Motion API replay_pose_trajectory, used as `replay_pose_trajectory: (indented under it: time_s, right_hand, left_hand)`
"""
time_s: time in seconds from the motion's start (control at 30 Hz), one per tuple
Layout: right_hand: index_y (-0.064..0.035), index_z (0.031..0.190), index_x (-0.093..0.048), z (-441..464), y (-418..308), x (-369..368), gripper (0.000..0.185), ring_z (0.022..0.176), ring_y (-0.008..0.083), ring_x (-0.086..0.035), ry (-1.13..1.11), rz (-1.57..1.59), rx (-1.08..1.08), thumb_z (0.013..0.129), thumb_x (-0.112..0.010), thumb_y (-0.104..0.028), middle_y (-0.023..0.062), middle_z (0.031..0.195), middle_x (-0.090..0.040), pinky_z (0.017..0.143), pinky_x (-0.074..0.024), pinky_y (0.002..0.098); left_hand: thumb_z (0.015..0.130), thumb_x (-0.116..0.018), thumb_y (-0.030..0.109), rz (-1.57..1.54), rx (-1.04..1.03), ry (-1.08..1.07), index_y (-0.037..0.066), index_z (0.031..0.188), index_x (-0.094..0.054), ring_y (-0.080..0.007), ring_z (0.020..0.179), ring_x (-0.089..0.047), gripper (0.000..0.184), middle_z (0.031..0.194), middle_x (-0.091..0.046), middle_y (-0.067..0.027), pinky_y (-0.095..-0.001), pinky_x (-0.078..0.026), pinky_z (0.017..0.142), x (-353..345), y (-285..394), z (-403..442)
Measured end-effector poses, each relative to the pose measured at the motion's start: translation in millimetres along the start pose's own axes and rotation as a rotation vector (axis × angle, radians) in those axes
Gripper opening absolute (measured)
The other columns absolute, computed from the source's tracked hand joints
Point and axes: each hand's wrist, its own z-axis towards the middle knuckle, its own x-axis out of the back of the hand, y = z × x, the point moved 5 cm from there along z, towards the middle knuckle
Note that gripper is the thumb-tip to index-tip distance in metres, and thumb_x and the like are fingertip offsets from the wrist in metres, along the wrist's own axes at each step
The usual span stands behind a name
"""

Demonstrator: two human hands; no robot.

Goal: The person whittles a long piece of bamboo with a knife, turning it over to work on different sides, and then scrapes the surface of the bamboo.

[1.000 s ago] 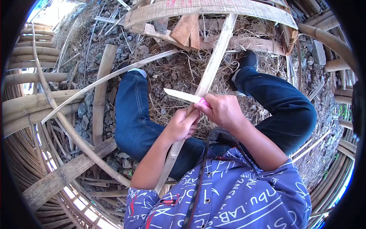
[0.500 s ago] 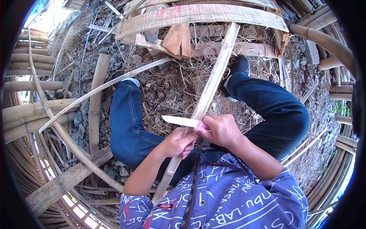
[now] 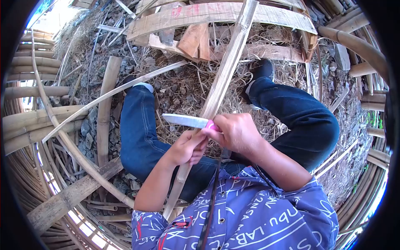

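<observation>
A long, split bamboo strip (image 3: 227,68) slants between my knees, from beside my waist up over the wooden crate's top board. My left hand (image 3: 188,148) is wrapped round its lower part. In my right hand (image 3: 238,132) is a knife (image 3: 185,120) with a pink handle, its broad pale blade pointing left across the strip. The knife handle lies against the strip just above my left fingers, and the two hands nearly touch. Whether the edge bites into the bamboo cannot be made out.
A slatted wooden crate (image 3: 200,16) stands ahead of my feet. Another thin bamboo strip (image 3: 112,95) leans across bamboo poles (image 3: 46,121) on the left. Straw and stones (image 3: 179,98) cover the ground. A thick curved bamboo pole (image 3: 354,46) and stacked bamboo border the right side.
The bamboo strip has slid upward, its far end now overlapping the crate's top board. Both hands and the knife have shifted a little left, and the blade's face has turned more toward view.
</observation>
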Motion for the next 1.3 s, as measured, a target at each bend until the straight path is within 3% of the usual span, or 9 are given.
replay_pose_trajectory:
  time_s: [0.17,0.37,0.53,0.67,0.87,0.93,0.97,1.2,1.3]
  right_hand:
    - [-0.0062,0.062,-0.057,4,17,-17,0.041,0.051,0.0315,-0.060,0.005,-0.010,-0.126,0.082,-0.062,-0.041,0.0125,0.055,-0.057,0.047,-0.0472,0.0404]
    - [-0.0059,0.063,-0.058,2,18,-20,0.041,0.051,0.0331,-0.060,-0.014,0.002,-0.175,0.084,-0.060,-0.041,0.0138,0.054,-0.057,0.048,-0.0472,0.0419]
    - [-0.0065,0.064,-0.059,3,16,-15,0.041,0.051,0.0317,-0.060,-0.004,-0.074,-0.130,0.085,-0.059,-0.042,0.0139,0.053,-0.057,0.046,-0.0472,0.0413]
    - [-0.0079,0.063,-0.058,8,28,-16,0.042,0.049,0.0295,-0.060,-0.041,-0.155,-0.090,0.085,-0.058,-0.044,0.0121,0.053,-0.057,0.044,-0.0468,0.0393]
    - [-0.0099,0.060,-0.058,28,62,15,0.045,0.046,0.0273,-0.058,0.158,-0.327,-0.061,0.082,-0.060,-0.049,0.0092,0.049,-0.055,0.042,-0.0454,0.0371]
    - [-0.0096,0.060,-0.058,32,63,16,0.045,0.046,0.0274,-0.059,0.167,-0.329,-0.051,0.082,-0.060,-0.049,0.0091,0.049,-0.055,0.042,-0.0453,0.0370]
    - [-0.0094,0.060,-0.058,34,63,16,0.046,0.046,0.0275,-0.059,0.176,-0.325,-0.035,0.082,-0.060,-0.050,0.0090,0.049,-0.055,0.042,-0.0453,0.0369]
    - [-0.0094,0.062,-0.057,43,67,15,0.044,0.047,0.0271,-0.059,0.198,-0.343,0.011,0.081,-0.062,-0.049,0.0087,0.050,-0.056,0.043,-0.0464,0.0368]
    - [-0.0098,0.062,-0.058,54,95,26,0.045,0.045,0.0266,-0.058,0.312,-0.381,-0.100,0.086,-0.055,-0.048,0.0100,0.050,-0.055,0.043,-0.0466,0.0363]
  left_hand:
    - [0.096,-0.042,0.044,0.010,-0.014,0.084,0.010,0.074,-0.042,-0.0040,0.038,-0.030,0.041,0.051,-0.029,0.0065,-0.0204,-0.025,0.035,9,-2,11]
    - [0.093,-0.052,0.029,0.031,-0.020,0.121,0.011,0.077,-0.046,-0.0027,0.038,-0.030,0.026,0.053,-0.032,0.0077,-0.0191,-0.023,0.035,6,0,10]
    - [0.082,-0.065,0.013,0.323,-0.283,0.124,0.010,0.077,-0.046,-0.0033,0.040,-0.036,0.020,0.055,-0.036,0.0074,-0.0208,-0.028,0.035,-2,12,10]
    - [0.078,-0.070,0.011,0.454,-0.258,0.182,0.011,0.073,-0.043,-0.0041,0.042,-0.040,0.027,0.054,-0.038,0.0066,-0.0215,-0.031,0.036,9,3,14]
    - [0.076,-0.073,0.012,0.429,-0.274,0.207,0.012,0.066,-0.040,-0.0041,0.041,-0.041,0.035,0.053,-0.044,0.0039,-0.0210,-0.032,0.037,2,8,10]
    - [0.074,-0.074,0.013,0.434,-0.176,0.237,0.012,0.063,-0.037,-0.0035,0.052,-0.036,0.038,0.057,-0.039,0.0056,-0.0232,-0.032,0.047,6,8,10]
    - [0.075,-0.074,0.011,0.408,-0.239,0.217,0.013,0.065,-0.038,-0.0036,0.040,-0.040,0.037,0.051,-0.044,0.0038,-0.0208,-0.031,0.037,9,6,14]
    - [0.075,-0.074,0.011,0.458,-0.248,0.254,0.013,0.065,-0.038,-0.0033,0.040,-0.041,0.037,0.051,-0.044,0.0040,-0.0207,-0.031,0.037,10,14,12]
    - [0.073,-0.075,0.013,0.489,-0.180,0.295,0.011,0.061,-0.038,-0.0035,0.051,-0.037,0.039,0.055,-0.040,0.0055,-0.0232,-0.031,0.046,10,14,11]
